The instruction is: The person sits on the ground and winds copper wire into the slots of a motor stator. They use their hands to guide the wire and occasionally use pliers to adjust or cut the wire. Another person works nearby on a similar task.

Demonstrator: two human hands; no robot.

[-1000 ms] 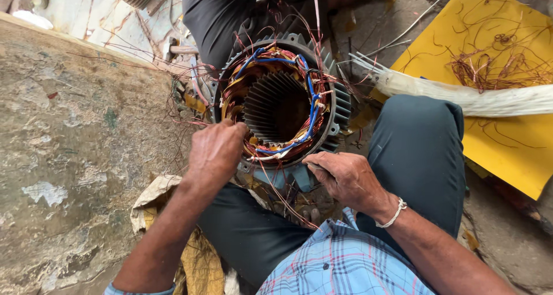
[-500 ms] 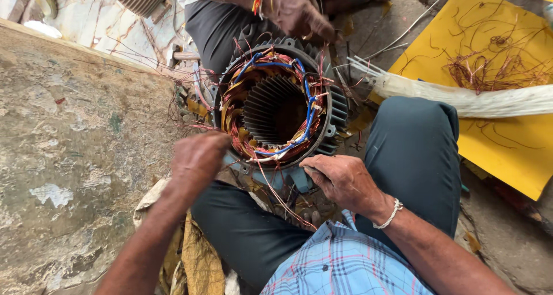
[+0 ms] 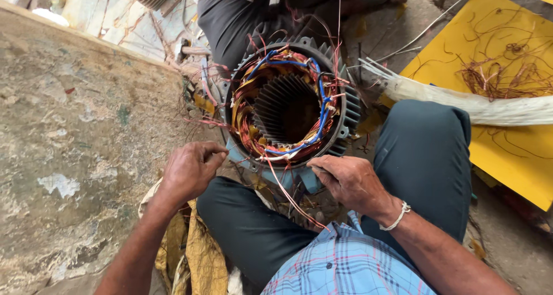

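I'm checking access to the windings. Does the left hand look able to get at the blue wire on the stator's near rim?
Probably yes. The left hand sits just beside the stator, and nothing lies between it and the blue wire; the right hand rests on the other side.

Left hand (image 3: 190,169) low left, fingers curled into loose fist, thumb on top, knuckles up. Left forearm bare, runs down toward lower left. Right hand (image 3: 351,182) opposite, palm down, fingers bent inward toward left hand, thumb tucked. White band on right wrist. Hands well apart, both forearms angled in from below.
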